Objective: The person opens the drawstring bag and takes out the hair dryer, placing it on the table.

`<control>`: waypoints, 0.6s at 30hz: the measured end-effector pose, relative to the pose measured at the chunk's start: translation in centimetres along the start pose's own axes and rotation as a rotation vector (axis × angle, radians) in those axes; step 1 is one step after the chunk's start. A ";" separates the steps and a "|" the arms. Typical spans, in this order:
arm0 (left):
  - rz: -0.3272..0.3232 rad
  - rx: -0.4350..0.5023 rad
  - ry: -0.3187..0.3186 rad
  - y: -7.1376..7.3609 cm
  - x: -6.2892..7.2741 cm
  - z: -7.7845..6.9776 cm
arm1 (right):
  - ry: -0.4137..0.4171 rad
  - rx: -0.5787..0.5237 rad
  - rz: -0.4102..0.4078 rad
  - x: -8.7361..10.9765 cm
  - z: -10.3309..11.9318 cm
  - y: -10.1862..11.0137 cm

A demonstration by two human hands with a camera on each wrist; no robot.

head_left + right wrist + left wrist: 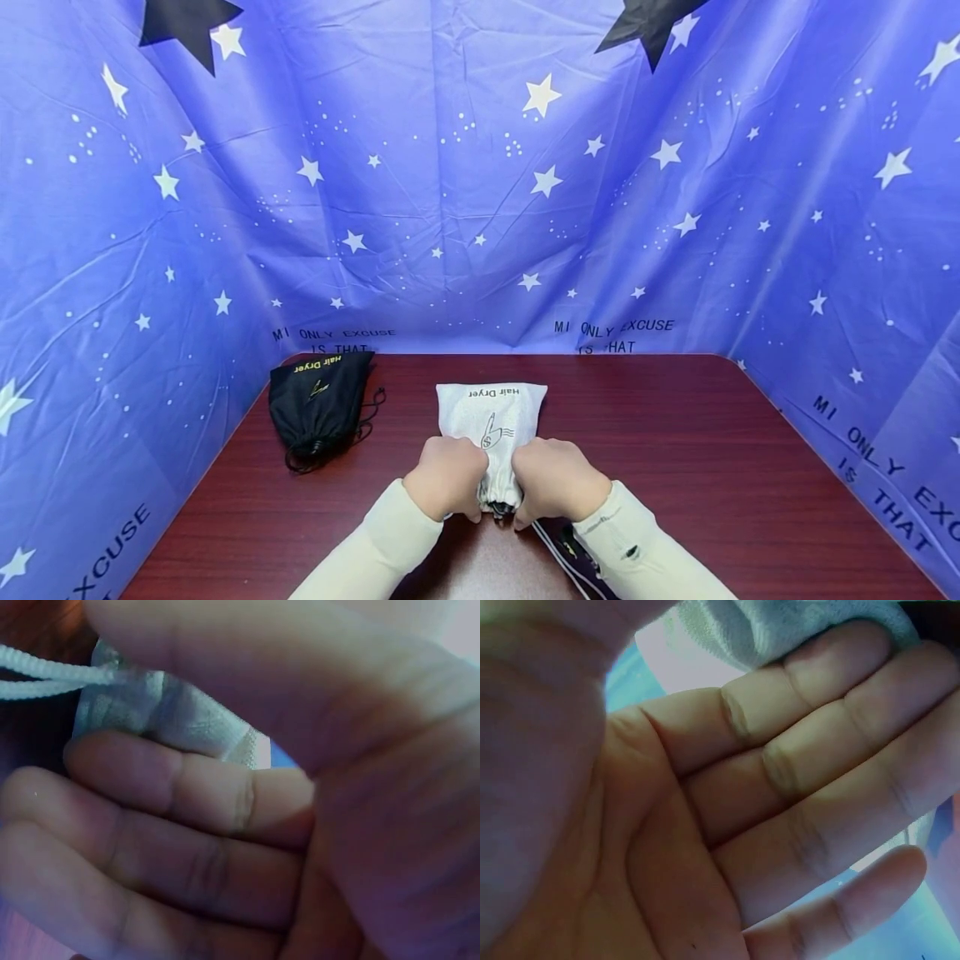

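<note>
A white drawstring bag (491,417), printed "Hair Dryer" with a small dryer drawing, lies on the table with its gathered mouth towards me. My left hand (452,475) grips one side of the bag near the mouth. On the other side my right hand (558,477) pinches the cloth between thumb and fingers. Something black shows in the mouth (500,506) between the two thumbs. White cords (45,675) run out from the bag beside the right thumb. In the left wrist view, the bag's cloth (727,634) meets the fingertips.
A filled black drawstring bag (318,408) with yellow "Hair Dryer" print lies at the left back of the dark red table (652,417). A black item with yellow marks (573,546) is partly hidden by the right sleeve. Blue star-printed cloth (450,208) encloses the back and sides.
</note>
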State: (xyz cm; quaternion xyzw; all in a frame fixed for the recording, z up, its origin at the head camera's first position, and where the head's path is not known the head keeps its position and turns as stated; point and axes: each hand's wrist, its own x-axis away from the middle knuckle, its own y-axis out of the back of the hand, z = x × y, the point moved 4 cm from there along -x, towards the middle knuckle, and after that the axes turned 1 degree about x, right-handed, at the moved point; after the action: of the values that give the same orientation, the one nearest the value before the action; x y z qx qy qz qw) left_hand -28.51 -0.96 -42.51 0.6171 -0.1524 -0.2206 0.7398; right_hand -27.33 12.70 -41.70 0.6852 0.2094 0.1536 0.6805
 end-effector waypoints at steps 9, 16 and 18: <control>-0.049 0.008 -0.029 -0.1 0.2 0.0 | 0.028 -0.006 -0.003 -0.3 -0.2 -0.3; -0.050 0.017 -0.049 0.4 0.1 0.2 | 0.035 -0.014 -0.005 -0.1 -0.2 0.1; -0.063 0.022 -0.054 0.7 0.2 0.3 | 0.036 -0.018 -0.006 -0.1 -0.2 0.4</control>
State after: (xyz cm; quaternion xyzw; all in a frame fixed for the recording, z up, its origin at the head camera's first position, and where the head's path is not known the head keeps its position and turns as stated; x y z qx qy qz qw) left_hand -28.39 -1.18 -41.82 0.6235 -0.1553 -0.2587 0.7212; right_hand -27.48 12.88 -41.31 0.6757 0.2223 0.1655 0.6831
